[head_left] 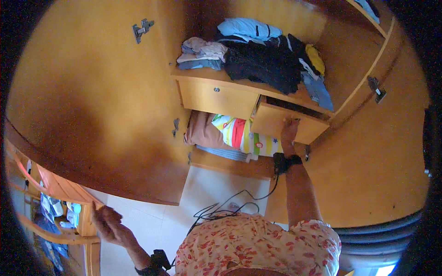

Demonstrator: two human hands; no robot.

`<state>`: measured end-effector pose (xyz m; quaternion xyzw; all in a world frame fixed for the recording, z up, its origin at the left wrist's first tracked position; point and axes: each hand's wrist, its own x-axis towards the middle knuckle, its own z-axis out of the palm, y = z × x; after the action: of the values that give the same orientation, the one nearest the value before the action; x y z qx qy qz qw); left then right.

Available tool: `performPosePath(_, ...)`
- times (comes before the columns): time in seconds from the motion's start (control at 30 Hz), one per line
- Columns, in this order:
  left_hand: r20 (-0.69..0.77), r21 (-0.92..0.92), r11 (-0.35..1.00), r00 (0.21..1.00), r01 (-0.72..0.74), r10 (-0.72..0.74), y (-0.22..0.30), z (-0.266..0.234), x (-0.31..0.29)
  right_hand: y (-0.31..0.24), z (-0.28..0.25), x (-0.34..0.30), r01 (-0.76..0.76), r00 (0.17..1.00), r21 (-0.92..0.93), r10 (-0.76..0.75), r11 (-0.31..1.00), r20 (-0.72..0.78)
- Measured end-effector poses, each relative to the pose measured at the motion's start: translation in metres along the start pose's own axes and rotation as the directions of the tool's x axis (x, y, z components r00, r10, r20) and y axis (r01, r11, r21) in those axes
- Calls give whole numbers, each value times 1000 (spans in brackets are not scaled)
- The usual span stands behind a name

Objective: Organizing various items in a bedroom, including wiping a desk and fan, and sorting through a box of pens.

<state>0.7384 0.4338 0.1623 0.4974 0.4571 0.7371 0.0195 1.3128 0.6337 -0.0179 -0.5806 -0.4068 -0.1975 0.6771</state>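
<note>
Touching part-open drawer (269, 120), R of ctr in frame, w/ R hand (289, 131), fingers bent; can't tell if gripping. Has L hand (110, 225) half-open, apparently empty, nr wooden furniture (86, 224), lower L.

A honey-orange wardrobe (350, 50) is brightened by bands of red, yellow and green.
The same tone is shared by the left door (92, 92) and the right drawer (271, 122). On the far shelf (207, 77), black garments (262, 64) are flanked by a pinkish-beige pile (202, 48) at left and a yellow cloth (315, 60) at right, with a pale-blue bundle (248, 28) behind. Nearer, a plain brown cloth (200, 129) is seen beside a striped cloth (238, 133) of red, yellow, green and white. A black cord (251, 196) is set against the white floor (133, 221); the near top (253, 244) is patterned red on a pale ground.
</note>
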Motion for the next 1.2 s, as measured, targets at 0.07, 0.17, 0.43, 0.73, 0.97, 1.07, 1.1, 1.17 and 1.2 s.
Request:
performPosePath(0.07, -65, -8, 1000, 998, 0, -1, 5, 3, 8, 10, 9, 6, -131, 991, 99, 129, 986, 26)
performPosePath(0.17, -199, 116, 993, 980, 7, 16, 11, 10, 15, 2, 26, 7, -506, 862, 330, 475, 797, 176)
performPosePath(0.43, -383, 88, 961, 900, 262, -211, -10, 14, 23, -22, 26, 29, 228, 941, -528, -46, 818, 336)
performPosePath(0.73, -279, 87, 943, 917, 322, -287, -17, 27, 36, -35, 22, 37, -170, 928, -557, 323, 813, 188)
performPosePath(0.97, -238, -80, 944, 913, 321, -331, -20, 17, 56, -16, 30, 15, -46, 978, -280, 100, 959, 181)
performPosePath(1.07, -125, -40, 965, 957, 260, -263, -38, 28, 61, 79, 3, 19, -43, 950, -297, 131, 954, 284)
performPosePath(1.1, -79, -110, 943, 943, 315, -324, -43, 40, 63, 107, -12, 23, -180, 876, -316, 298, 931, 379)
performPosePath(1.17, -50, -148, 928, 935, 341, -351, -53, 30, 71, 83, -2, -17, -269, 921, 101, 225, 958, 318)
performPosePath(1.2, -44, -58, 958, 958, 280, -282, -66, 26, 75, 64, 5, -34, -266, 960, 499, 180, 825, 214)
